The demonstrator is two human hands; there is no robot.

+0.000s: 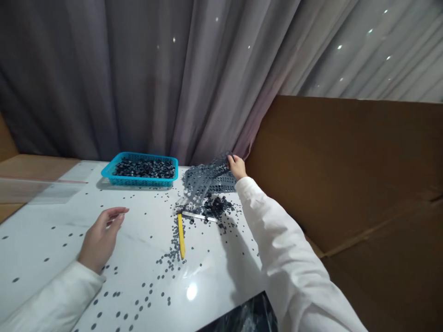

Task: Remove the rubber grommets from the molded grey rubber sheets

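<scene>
My right hand (237,167) is closed on the edge of a dark perforated sheet (221,161), at the far side of the white table. More perforated sheet (223,183) lies in a heap beneath it. In front of that heap is a small pile of black bits (217,206). My left hand (103,237) hovers over the table at the left, empty, its thumb slightly apart from the fingers. A yellow tool (181,236), perhaps a cutter, and a thin silvery strip (200,216) lie between my hands.
A blue basket (105,172) full of small black pieces stands at the back left. Small dark discs (169,258) are scattered over the tabletop (131,258). Clear plastic bags (51,191) lie left, a black sheet (249,316) in front. Cardboard (346,175) walls the right side; a curtain (145,78) hangs behind.
</scene>
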